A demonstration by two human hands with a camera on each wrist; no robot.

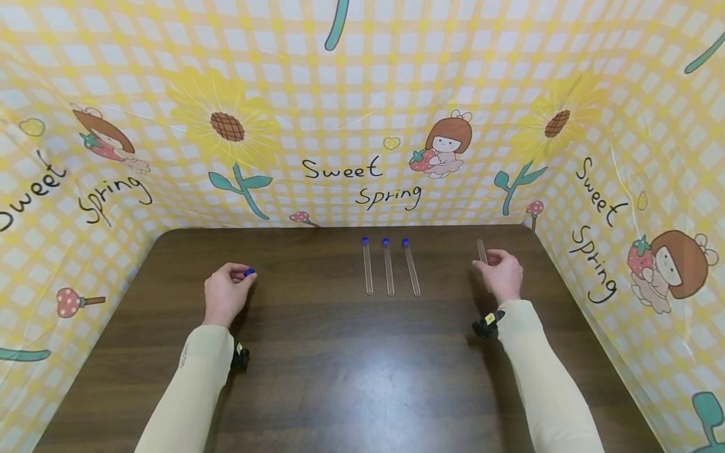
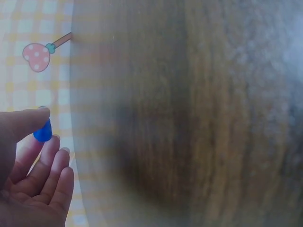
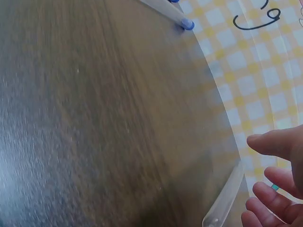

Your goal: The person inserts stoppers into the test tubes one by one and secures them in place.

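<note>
My left hand (image 1: 228, 294) is above the left side of the table, pinching a small blue cap (image 2: 43, 131) between thumb and index finger. The other left fingers lie loosely bent below the cap. At the far right, my right hand (image 1: 501, 275) is beside an uncapped clear test tube (image 1: 481, 251). In the right wrist view this tube (image 3: 225, 196) lies on the table, and the thumb and fingers are apart with a gap between them. Part of the tube is hidden behind the hand in the head view.
Three clear test tubes (image 1: 388, 270) with blue caps lie side by side at the back of the brown table (image 1: 317, 352), caps toward the rear. A yellow checked cloth (image 1: 317, 113) walls the table at the back and both sides.
</note>
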